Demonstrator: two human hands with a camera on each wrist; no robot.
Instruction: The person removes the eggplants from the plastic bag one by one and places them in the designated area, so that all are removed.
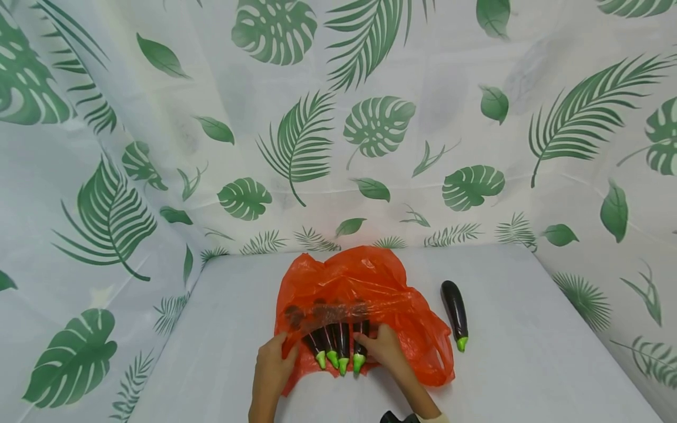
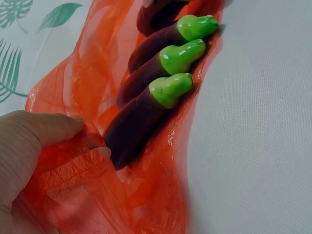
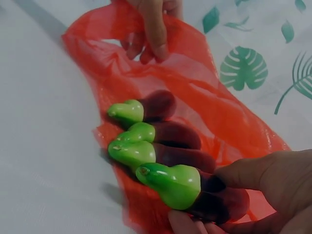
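Observation:
A red plastic bag lies spread on the table with its mouth towards me. Several dark purple eggplants with green stem ends lie side by side in it, their far ends under the thin plastic. At the bag's left edge my left hand pinches the plastic between thumb and fingers, as the left wrist view shows. My right hand grips the rightmost eggplant, thumb on one side and fingers on the other. That eggplant's stem end points towards me.
Another eggplant lies on the white tabletop to the right of the bag. White sheeting printed with green leaves rises behind the table and at both sides. The bag's looped handle spreads at the right.

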